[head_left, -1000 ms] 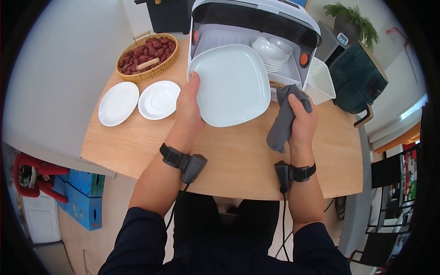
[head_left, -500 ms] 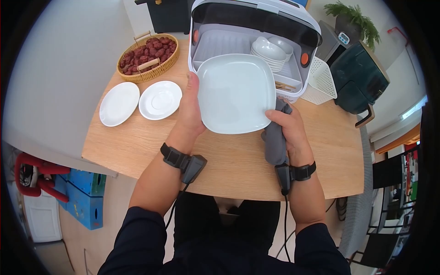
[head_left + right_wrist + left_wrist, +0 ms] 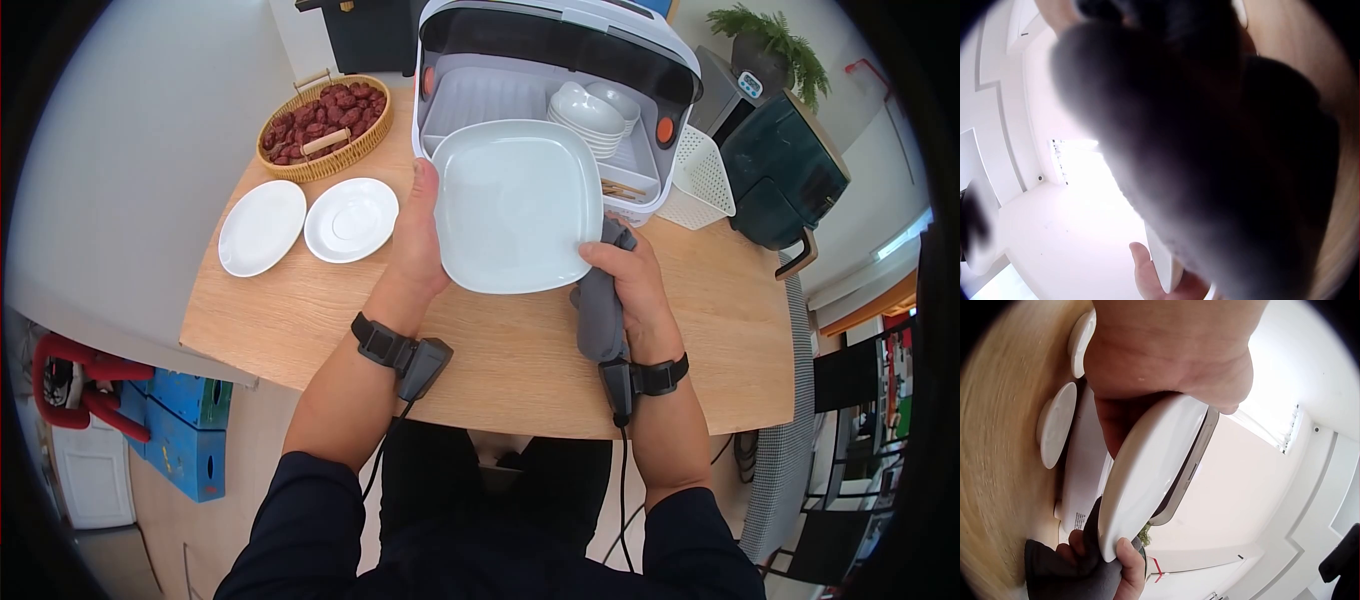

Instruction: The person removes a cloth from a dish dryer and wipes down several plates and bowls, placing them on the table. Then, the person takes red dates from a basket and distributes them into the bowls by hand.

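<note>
A white rounded-square plate (image 3: 518,206) is held up over the table, its face toward the head camera. The left hand (image 3: 412,235) grips its left edge, thumb on the rim and fingers beneath. At the lower right corner the right hand (image 3: 635,290) pinches the rim, with a grey cloth (image 3: 600,318) bunched in that palm. From the left wrist view, the plate (image 3: 1147,469) is seen edge-on, with the cloth (image 3: 1072,575) under its far end. The cloth (image 3: 1179,162) covers most of the right wrist view.
Two white saucers (image 3: 262,228) (image 3: 351,220) lie on the table (image 3: 480,370) at left, below a basket of red dates (image 3: 330,125). Behind the plate stands an open dish box (image 3: 480,90) with stacked bowls (image 3: 588,115). A white perforated basket (image 3: 697,180) and a dark green air fryer (image 3: 780,170) are at right.
The right hand with the cloth has moved left and down onto the plate's corner, and now pinches it. The plate has come slightly lower and to the right with the left hand.
</note>
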### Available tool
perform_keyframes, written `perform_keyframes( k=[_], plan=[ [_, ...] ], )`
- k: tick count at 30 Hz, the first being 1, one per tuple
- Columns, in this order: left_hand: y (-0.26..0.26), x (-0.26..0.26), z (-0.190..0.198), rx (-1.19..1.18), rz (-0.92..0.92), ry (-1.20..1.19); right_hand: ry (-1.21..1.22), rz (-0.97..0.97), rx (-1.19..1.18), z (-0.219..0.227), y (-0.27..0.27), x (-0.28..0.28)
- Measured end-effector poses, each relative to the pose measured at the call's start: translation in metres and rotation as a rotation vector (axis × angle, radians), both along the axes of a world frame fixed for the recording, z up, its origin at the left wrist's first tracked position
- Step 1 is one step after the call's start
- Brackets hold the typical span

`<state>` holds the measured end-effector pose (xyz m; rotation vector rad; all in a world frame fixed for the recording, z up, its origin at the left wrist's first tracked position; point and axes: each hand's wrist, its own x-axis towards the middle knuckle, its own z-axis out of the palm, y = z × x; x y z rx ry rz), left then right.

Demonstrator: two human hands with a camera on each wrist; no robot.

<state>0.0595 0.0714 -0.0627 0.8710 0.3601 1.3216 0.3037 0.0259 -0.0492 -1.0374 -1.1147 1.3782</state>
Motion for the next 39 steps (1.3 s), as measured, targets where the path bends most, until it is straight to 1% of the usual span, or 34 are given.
perform_keyframes(
  k=[6, 8, 14, 17, 20, 23, 28, 39],
  plan=[
    [0.0014, -0.0005, -0.0022, 0.003, -0.028, -0.021, 0.002, -0.01, -0.012, 0.0009, -0.001, 0.0],
    [-0.0001, -0.0001, -0.0003, 0.0, 0.002, 0.007, 0.008, -0.013, -0.019, 0.001, -0.0011, 0.0008],
    [-0.0018, -0.0003, 0.0016, -0.003, 0.009, 0.02, 0.004, -0.013, -0.041, 0.0037, -0.0025, -0.0009],
    [-0.0036, 0.0, 0.0041, 0.003, 0.014, 0.03, 0.018, -0.01, -0.014, 0.0024, -0.0016, -0.0007],
    [-0.0041, -0.0001, 0.0049, 0.011, 0.015, 0.044, -0.005, -0.008, -0.046, 0.0022, -0.0014, 0.001],
    [0.0003, -0.0009, -0.0016, 0.003, -0.017, 0.008, 0.009, -0.001, -0.032, 0.0025, -0.0015, 0.0001],
    [-0.0008, -0.0001, 0.0002, 0.003, -0.009, 0.01, 0.036, -0.002, -0.036, 0.0024, -0.0014, -0.0001],
    [-0.0025, -0.0003, 0.0024, 0.018, 0.011, 0.038, 0.012, -0.009, -0.053, 0.0034, -0.0023, -0.0001]
  ],
)
